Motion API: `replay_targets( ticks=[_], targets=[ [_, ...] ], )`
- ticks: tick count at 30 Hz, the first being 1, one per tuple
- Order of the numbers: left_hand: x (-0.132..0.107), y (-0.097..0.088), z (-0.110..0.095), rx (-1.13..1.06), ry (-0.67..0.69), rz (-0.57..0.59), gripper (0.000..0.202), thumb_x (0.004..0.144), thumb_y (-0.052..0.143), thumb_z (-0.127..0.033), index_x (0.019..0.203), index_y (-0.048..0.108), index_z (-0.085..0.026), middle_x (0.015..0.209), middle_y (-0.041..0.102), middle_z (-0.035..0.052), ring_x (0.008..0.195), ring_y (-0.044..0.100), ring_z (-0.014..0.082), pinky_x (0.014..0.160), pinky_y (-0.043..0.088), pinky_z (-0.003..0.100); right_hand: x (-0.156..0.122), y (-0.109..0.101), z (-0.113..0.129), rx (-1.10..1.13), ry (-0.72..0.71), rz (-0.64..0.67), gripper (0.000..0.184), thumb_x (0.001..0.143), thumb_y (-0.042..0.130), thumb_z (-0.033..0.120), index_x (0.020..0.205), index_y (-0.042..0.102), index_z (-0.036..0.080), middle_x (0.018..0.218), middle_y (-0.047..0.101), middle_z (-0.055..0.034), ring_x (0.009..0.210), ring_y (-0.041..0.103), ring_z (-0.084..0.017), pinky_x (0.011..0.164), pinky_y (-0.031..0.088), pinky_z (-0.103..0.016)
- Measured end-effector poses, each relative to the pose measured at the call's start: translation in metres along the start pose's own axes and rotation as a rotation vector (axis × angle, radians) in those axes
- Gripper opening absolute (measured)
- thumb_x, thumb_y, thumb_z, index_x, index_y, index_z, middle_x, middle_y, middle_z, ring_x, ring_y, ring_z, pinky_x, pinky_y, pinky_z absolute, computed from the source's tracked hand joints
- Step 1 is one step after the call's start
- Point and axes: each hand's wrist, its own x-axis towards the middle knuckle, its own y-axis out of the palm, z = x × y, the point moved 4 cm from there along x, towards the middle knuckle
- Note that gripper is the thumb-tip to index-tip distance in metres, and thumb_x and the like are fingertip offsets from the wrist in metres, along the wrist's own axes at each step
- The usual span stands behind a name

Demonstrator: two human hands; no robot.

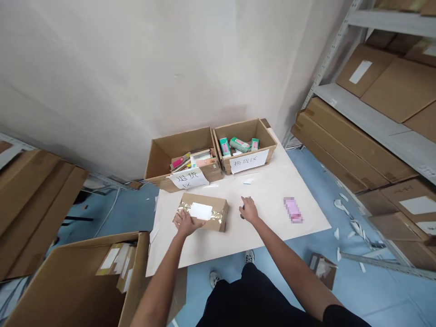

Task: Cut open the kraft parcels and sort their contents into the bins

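Note:
A closed brown cardboard box (218, 209) with shiny tape and a white label (200, 211) lies on the white-topped table (272, 195). My left hand (185, 223) grips its left end, thumb stretched along the near edge and fingers over the taped side. To the right of the box, my right hand (250, 210) is just over the tabletop, fingers curled around a small dark object (242, 215). Most of that object is hidden, so its kind is unclear. A pink pixelated item (293, 210) lies farther right on the table.
Two open cartons with handwritten paper signs stand at the back: the left carton (160, 154) holds assorted small packages, the right carton (269, 147) green-and-pink boxes. A large open carton (68, 254) is at lower left. A metal shelf (374, 109) with cardboard boxes lines the right.

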Motion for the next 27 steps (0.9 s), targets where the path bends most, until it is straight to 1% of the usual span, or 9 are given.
replay_targets(
  ticks=[3,7,9,11,15,18,22,24,27],
  targets=[
    [0.014,-0.015,0.002,0.100,0.230,0.035,0.134,0.058,0.073,-0.078,0.166,0.019,-0.018,0.176,0.010,0.0198,0.161,-0.006,0.0459,0.125,0.013,0.065,0.005,0.015,-0.044,0.045,0.240,0.104,0.061,0.098,0.057,0.035,0.156,0.048,0.018,0.142,0.062,-0.0171,0.134,0.056,-0.031,0.110,0.045,-0.040],
    [0.022,-0.024,-0.010,0.160,0.390,0.112,0.132,0.054,0.082,-0.070,0.166,0.025,-0.027,0.175,0.019,0.0128,0.162,-0.004,0.0415,0.128,0.015,0.057,0.000,0.058,-0.071,0.056,0.444,0.186,0.075,0.098,0.058,0.044,0.164,0.033,0.017,0.137,0.062,-0.0200,0.126,0.063,-0.032,0.101,0.049,-0.040],
    [0.023,-0.023,-0.015,0.154,0.403,0.132,0.134,0.054,0.083,-0.069,0.166,0.023,-0.026,0.176,0.016,0.0128,0.162,-0.006,0.0403,0.128,0.012,0.057,-0.001,0.077,-0.074,0.040,0.458,0.129,0.081,0.096,0.059,0.044,0.166,0.026,0.018,0.135,0.061,-0.0204,0.122,0.064,-0.032,0.098,0.050,-0.040],
    [0.024,-0.019,-0.019,0.138,0.423,0.137,0.135,0.056,0.082,-0.070,0.167,0.021,-0.024,0.176,0.011,0.0144,0.162,-0.008,0.0395,0.128,0.008,0.058,0.003,0.092,-0.071,0.010,0.395,0.062,0.081,0.094,0.059,0.042,0.165,0.028,0.020,0.132,0.059,-0.0201,0.118,0.064,-0.032,0.096,0.051,-0.042],
    [0.026,-0.015,-0.020,0.075,0.437,0.165,0.136,0.054,0.083,-0.071,0.166,0.023,-0.022,0.176,0.009,0.0173,0.162,-0.011,0.0393,0.128,0.006,0.058,0.018,0.108,-0.065,-0.108,0.302,0.097,0.063,0.090,0.063,0.035,0.151,0.051,0.023,0.136,0.054,-0.0212,0.120,0.061,-0.033,0.094,0.050,-0.046],
    [0.026,-0.013,-0.020,0.034,0.439,0.180,0.140,0.051,0.085,-0.070,0.166,0.023,-0.021,0.176,0.008,0.0181,0.161,-0.012,0.0407,0.128,0.005,0.059,0.027,0.106,-0.065,-0.159,0.327,0.154,0.052,0.084,0.066,0.028,0.135,0.061,0.021,0.128,0.058,-0.0207,0.110,0.066,-0.031,0.090,0.052,-0.045],
    [0.023,-0.009,-0.021,-0.042,0.494,0.134,0.139,0.053,0.086,-0.067,0.167,0.021,-0.021,0.176,0.006,0.0176,0.161,-0.011,0.0401,0.129,0.002,0.059,0.030,0.084,-0.062,-0.098,0.429,0.152,0.048,0.082,0.057,0.022,0.129,0.059,0.014,0.108,0.066,-0.0172,0.088,0.070,-0.028,0.078,0.053,-0.040],
    [0.021,-0.006,-0.021,-0.073,0.518,0.102,0.140,0.054,0.087,-0.066,0.167,0.019,-0.020,0.176,0.005,0.0177,0.161,-0.010,0.0400,0.129,0.001,0.058,0.033,0.064,-0.046,-0.023,0.407,0.053,0.046,0.086,0.050,0.022,0.131,0.056,0.014,0.107,0.069,-0.0157,0.090,0.071,-0.029,0.078,0.054,-0.039],
    [0.017,0.001,-0.018,-0.088,0.496,0.065,0.140,0.057,0.086,-0.066,0.168,0.016,-0.019,0.176,0.001,0.0175,0.161,-0.012,0.0396,0.129,-0.001,0.060,0.040,0.032,0.007,0.067,0.221,-0.120,0.052,0.093,0.042,0.026,0.144,0.047,0.016,0.118,0.071,-0.0146,0.099,0.071,-0.029,0.085,0.054,-0.040]
  ],
)
